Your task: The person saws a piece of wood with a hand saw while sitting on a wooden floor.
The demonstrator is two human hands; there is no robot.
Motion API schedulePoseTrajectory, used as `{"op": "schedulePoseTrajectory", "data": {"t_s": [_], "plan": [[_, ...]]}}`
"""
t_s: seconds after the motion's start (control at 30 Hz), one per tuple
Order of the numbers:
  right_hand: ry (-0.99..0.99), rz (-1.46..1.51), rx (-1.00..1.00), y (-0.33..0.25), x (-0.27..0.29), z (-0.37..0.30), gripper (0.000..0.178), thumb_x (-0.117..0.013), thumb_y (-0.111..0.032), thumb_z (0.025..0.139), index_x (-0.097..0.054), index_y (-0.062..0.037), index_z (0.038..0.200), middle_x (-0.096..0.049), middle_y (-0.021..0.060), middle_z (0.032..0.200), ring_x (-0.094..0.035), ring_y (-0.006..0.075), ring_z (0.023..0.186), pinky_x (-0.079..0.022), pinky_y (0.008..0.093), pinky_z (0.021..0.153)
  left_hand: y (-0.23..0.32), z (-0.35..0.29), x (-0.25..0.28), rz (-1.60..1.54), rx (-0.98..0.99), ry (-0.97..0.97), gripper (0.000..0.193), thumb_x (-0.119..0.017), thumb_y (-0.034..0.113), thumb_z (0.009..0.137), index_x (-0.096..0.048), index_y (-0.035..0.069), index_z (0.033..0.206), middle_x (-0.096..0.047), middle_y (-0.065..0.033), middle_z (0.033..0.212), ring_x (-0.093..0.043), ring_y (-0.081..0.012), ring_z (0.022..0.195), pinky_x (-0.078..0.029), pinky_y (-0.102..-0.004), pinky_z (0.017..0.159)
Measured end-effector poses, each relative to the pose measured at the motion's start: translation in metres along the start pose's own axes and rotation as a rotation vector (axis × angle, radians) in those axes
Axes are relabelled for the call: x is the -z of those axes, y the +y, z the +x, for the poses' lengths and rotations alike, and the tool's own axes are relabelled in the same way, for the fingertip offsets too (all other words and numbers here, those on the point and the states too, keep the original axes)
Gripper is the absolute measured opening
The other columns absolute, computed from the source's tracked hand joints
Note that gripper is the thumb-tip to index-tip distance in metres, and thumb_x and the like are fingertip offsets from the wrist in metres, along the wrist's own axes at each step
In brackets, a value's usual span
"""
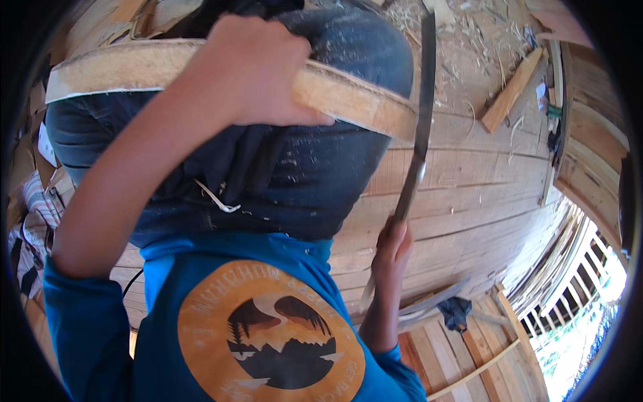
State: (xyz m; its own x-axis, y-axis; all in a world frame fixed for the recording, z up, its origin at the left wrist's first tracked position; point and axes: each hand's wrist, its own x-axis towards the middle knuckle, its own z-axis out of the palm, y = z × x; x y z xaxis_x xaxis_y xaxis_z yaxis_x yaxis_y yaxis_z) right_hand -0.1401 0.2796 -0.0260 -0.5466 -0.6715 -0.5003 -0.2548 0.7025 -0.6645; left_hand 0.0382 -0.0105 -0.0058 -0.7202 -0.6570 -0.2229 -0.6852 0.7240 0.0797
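Note:
A long, slightly curved strip of pale wood (362, 98) lies across my thighs, its darker edge along the top. My left hand (258, 70) is closed around its middle from above, thumb on the near side. In my right hand (392, 249), fingers wrapped round the handle, is a machete (424, 87) with a long dark blade pointing up and away. The blade crosses just at the right end of the wood strip; whether they touch I cannot tell. A thin curled shaving (218, 199) rests on my dark trousers (301, 181).
Wood shavings (469, 40) litter the plank floor (462, 174) ahead and to the right. A wooden block (512, 90) lies there. Beyond stand a wooden structure (593, 134) and a slatted railing (576, 281). A dark plastic bag (455, 313) sits lower right, with striped cloth (40, 201) at left.

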Motion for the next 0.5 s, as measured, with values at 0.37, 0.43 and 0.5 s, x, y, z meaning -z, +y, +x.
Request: {"op": "schedulePoseTrajectory", "data": {"t_s": [0.37, 0.43, 0.5], "plan": [[0.096, -0.005, 0.012, -0.021, -0.017, 0.016, 0.053, -0.028, -0.045, 0.104, -0.046, -0.0041, 0.076, -0.034, -0.0009, 0.059, -0.032, 0.0100, 0.053, -0.024, 0.0298, 0.049, -0.003, 0.012, 0.005, -0.033, -0.019, -0.110, 0.071, -0.072, 0.070, 0.062, -0.069, 0.002, 0.085, -0.067, -0.0154, 0.072, -0.068, -0.0319, 0.076, -0.053, -0.0408, 0.070], [0.093, 0.007, -0.055, -0.005, -0.018, -0.030, 0.053, -0.029, -0.046, 0.102, -0.048, -0.0012, 0.080, -0.037, 0.0026, 0.059, -0.038, 0.0124, 0.053, -0.028, 0.0314, 0.049, -0.004, 0.008, 0.006, -0.024, -0.007, -0.041, 0.071, -0.072, 0.069, 0.063, -0.068, 0.002, 0.085, -0.067, -0.0152, 0.072, -0.068, -0.0318, 0.077, -0.053, -0.0416, 0.071], [0.045, 0.021, -0.064, 0.030, -0.008, -0.071, 0.055, -0.031, -0.046, 0.100, -0.053, 0.0028, 0.088, -0.042, 0.0058, 0.057, -0.044, 0.0140, 0.052, -0.031, 0.0325, 0.048, -0.005, 0.014, 0.007, 0.013, -0.017, -0.046, 0.071, -0.071, 0.069, 0.063, -0.069, 0.002, 0.085, -0.067, -0.0159, 0.074, -0.068, -0.0323, 0.078, -0.053, -0.0420, 0.072]]}}
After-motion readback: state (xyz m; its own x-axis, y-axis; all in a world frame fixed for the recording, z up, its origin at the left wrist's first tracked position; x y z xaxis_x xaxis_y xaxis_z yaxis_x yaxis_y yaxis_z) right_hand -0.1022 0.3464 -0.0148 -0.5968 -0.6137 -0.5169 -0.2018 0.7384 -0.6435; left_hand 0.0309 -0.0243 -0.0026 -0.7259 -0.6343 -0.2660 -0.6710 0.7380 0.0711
